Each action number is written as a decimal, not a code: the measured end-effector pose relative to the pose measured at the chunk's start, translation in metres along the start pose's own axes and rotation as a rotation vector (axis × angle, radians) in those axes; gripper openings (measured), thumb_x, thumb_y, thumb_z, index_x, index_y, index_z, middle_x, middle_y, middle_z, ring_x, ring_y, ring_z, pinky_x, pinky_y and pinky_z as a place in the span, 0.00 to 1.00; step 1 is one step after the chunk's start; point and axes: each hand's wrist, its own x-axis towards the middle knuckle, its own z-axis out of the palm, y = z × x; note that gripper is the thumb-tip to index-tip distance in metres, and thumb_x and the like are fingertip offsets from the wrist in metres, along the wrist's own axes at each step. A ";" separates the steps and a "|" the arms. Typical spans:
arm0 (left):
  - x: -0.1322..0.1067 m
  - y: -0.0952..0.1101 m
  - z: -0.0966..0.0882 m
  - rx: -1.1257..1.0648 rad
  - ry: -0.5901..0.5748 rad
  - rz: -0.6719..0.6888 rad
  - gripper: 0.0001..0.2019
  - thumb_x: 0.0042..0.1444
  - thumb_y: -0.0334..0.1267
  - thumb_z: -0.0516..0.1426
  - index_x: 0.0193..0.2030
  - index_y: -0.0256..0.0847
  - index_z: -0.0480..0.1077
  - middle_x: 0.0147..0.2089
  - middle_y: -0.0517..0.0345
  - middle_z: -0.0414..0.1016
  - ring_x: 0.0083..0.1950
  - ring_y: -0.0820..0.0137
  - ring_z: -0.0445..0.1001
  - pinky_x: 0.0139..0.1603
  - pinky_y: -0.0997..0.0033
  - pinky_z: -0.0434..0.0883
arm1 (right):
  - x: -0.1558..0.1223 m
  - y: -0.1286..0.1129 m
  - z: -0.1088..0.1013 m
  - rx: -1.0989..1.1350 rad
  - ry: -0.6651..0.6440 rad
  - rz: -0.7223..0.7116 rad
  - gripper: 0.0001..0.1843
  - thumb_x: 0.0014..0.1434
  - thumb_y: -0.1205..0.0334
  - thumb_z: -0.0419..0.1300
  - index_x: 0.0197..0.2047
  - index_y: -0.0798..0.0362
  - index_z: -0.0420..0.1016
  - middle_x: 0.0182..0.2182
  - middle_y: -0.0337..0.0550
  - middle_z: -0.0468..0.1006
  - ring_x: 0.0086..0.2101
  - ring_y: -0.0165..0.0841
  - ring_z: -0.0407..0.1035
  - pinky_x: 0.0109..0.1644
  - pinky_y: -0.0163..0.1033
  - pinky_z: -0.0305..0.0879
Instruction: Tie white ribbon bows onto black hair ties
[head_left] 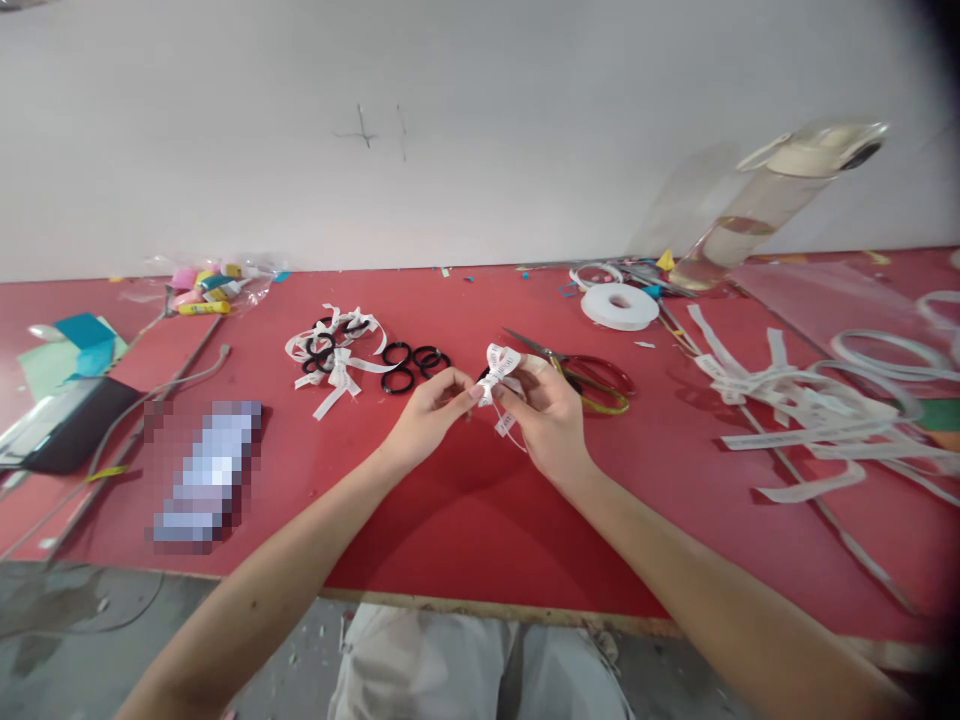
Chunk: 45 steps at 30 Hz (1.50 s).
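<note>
A white ribbon bow (498,370) with dark print is held up over the red table between my two hands. My left hand (431,415) pinches its left side with thumb and forefinger. On the other side, my right hand (551,415) grips the bow's right loop and a hanging tail. A bit of something black shows behind the bow, mostly hidden. Several loose black hair ties (397,380) lie just beyond my left hand. Scissors (592,378) with red and yellow handles rest beyond my right hand. A pile of hair ties with white bows (337,360) lies to the left.
At right are loose white ribbon strips (810,400), a white ribbon roll (619,307) and a tall clear bottle (757,215). A phone-like device (206,480), its screen blurred, a cable (165,385), a black case (82,425) and a plastic bag (210,285) are at left.
</note>
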 end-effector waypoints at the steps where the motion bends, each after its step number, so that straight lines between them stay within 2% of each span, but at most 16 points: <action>1: 0.000 0.000 -0.001 -0.007 -0.015 -0.002 0.16 0.57 0.51 0.60 0.32 0.39 0.67 0.29 0.61 0.68 0.32 0.74 0.68 0.38 0.71 0.67 | 0.000 0.000 0.000 0.002 -0.015 0.009 0.19 0.52 0.56 0.69 0.48 0.45 0.75 0.45 0.41 0.81 0.44 0.39 0.76 0.46 0.48 0.78; 4: 0.001 -0.002 -0.003 -0.087 -0.045 -0.031 0.16 0.56 0.51 0.60 0.32 0.39 0.67 0.28 0.61 0.69 0.32 0.73 0.68 0.39 0.70 0.68 | 0.000 0.000 -0.002 0.008 -0.073 0.019 0.18 0.53 0.56 0.68 0.48 0.46 0.75 0.41 0.41 0.80 0.41 0.38 0.76 0.42 0.46 0.78; 8: 0.002 -0.005 -0.003 -0.296 -0.061 -0.094 0.16 0.55 0.50 0.61 0.30 0.40 0.65 0.30 0.61 0.68 0.30 0.74 0.68 0.37 0.70 0.68 | 0.000 0.000 -0.003 0.035 -0.123 0.020 0.17 0.53 0.57 0.68 0.47 0.45 0.76 0.40 0.41 0.80 0.41 0.37 0.76 0.43 0.45 0.78; 10: 0.001 -0.004 -0.002 -0.335 -0.078 -0.107 0.15 0.56 0.49 0.61 0.30 0.40 0.64 0.29 0.61 0.67 0.29 0.75 0.67 0.36 0.70 0.68 | 0.001 -0.002 -0.003 0.080 -0.141 0.049 0.17 0.52 0.57 0.69 0.46 0.45 0.77 0.39 0.41 0.79 0.39 0.37 0.76 0.42 0.45 0.77; 13: -0.001 -0.001 -0.001 -0.261 -0.072 -0.064 0.14 0.58 0.48 0.60 0.32 0.40 0.65 0.28 0.62 0.66 0.29 0.75 0.67 0.36 0.71 0.67 | 0.002 -0.003 -0.003 0.141 -0.164 0.084 0.16 0.51 0.58 0.69 0.45 0.46 0.77 0.38 0.41 0.79 0.37 0.35 0.75 0.41 0.43 0.77; 17: -0.002 -0.002 0.003 -0.095 0.006 0.049 0.13 0.60 0.48 0.59 0.38 0.40 0.65 0.32 0.62 0.67 0.29 0.76 0.66 0.34 0.72 0.67 | 0.002 -0.002 -0.002 0.091 -0.137 0.053 0.16 0.52 0.61 0.68 0.45 0.47 0.76 0.38 0.40 0.79 0.37 0.34 0.75 0.41 0.42 0.77; 20: -0.003 -0.008 0.006 -0.005 0.063 0.106 0.12 0.64 0.48 0.55 0.42 0.41 0.65 0.35 0.60 0.69 0.31 0.76 0.67 0.33 0.74 0.68 | -0.001 -0.002 0.001 0.029 -0.144 0.070 0.18 0.53 0.60 0.66 0.48 0.46 0.75 0.40 0.41 0.80 0.35 0.35 0.75 0.29 0.37 0.74; 22: -0.004 -0.012 0.007 0.081 0.102 0.132 0.12 0.65 0.48 0.54 0.45 0.41 0.64 0.36 0.59 0.69 0.33 0.75 0.68 0.33 0.74 0.67 | -0.004 -0.003 0.003 0.003 -0.150 0.074 0.19 0.55 0.61 0.65 0.50 0.46 0.74 0.40 0.42 0.80 0.34 0.34 0.75 0.25 0.35 0.72; 24: -0.005 -0.015 0.008 0.148 0.133 0.149 0.12 0.66 0.47 0.54 0.47 0.41 0.64 0.37 0.58 0.70 0.34 0.74 0.69 0.34 0.74 0.67 | -0.006 -0.005 0.004 -0.034 -0.133 0.039 0.18 0.55 0.61 0.64 0.50 0.46 0.74 0.42 0.42 0.79 0.36 0.34 0.75 0.30 0.37 0.75; 27: -0.006 -0.016 0.009 0.170 0.162 0.175 0.12 0.66 0.47 0.52 0.48 0.41 0.64 0.35 0.59 0.69 0.34 0.74 0.69 0.34 0.75 0.68 | -0.008 -0.007 0.006 -0.117 -0.109 -0.057 0.14 0.57 0.63 0.63 0.48 0.47 0.75 0.43 0.43 0.77 0.40 0.35 0.75 0.42 0.42 0.77; 29: -0.006 -0.016 0.009 0.172 0.177 0.187 0.12 0.67 0.48 0.52 0.48 0.41 0.64 0.35 0.59 0.69 0.34 0.74 0.69 0.34 0.75 0.68 | -0.008 -0.008 0.006 -0.157 -0.115 -0.118 0.12 0.58 0.63 0.63 0.46 0.48 0.74 0.42 0.42 0.76 0.41 0.34 0.75 0.46 0.42 0.76; 32: -0.006 -0.014 0.010 0.200 0.205 0.167 0.12 0.67 0.48 0.51 0.46 0.41 0.65 0.37 0.58 0.72 0.35 0.74 0.71 0.34 0.76 0.69 | -0.009 -0.006 0.007 -0.179 -0.145 -0.154 0.10 0.58 0.64 0.62 0.45 0.48 0.73 0.42 0.43 0.75 0.40 0.34 0.75 0.45 0.42 0.76; 36: -0.007 -0.012 0.009 0.242 0.233 0.138 0.12 0.67 0.48 0.51 0.45 0.41 0.66 0.37 0.58 0.74 0.35 0.74 0.73 0.34 0.76 0.70 | -0.011 -0.003 0.008 -0.150 -0.182 -0.118 0.11 0.59 0.65 0.61 0.45 0.48 0.72 0.42 0.43 0.74 0.40 0.34 0.74 0.43 0.41 0.76; 40: -0.008 -0.012 0.007 0.352 0.249 0.179 0.12 0.66 0.48 0.52 0.45 0.41 0.65 0.35 0.59 0.74 0.33 0.74 0.72 0.33 0.77 0.69 | -0.011 -0.004 0.009 -0.122 -0.190 -0.083 0.11 0.58 0.65 0.61 0.45 0.49 0.71 0.42 0.43 0.74 0.41 0.34 0.74 0.41 0.40 0.76; 45: -0.005 -0.010 0.006 0.377 0.255 0.238 0.10 0.66 0.45 0.52 0.41 0.41 0.65 0.31 0.62 0.73 0.29 0.76 0.71 0.30 0.78 0.66 | -0.009 -0.004 0.009 -0.111 -0.228 -0.047 0.10 0.57 0.64 0.62 0.44 0.49 0.72 0.40 0.42 0.76 0.43 0.36 0.75 0.46 0.43 0.75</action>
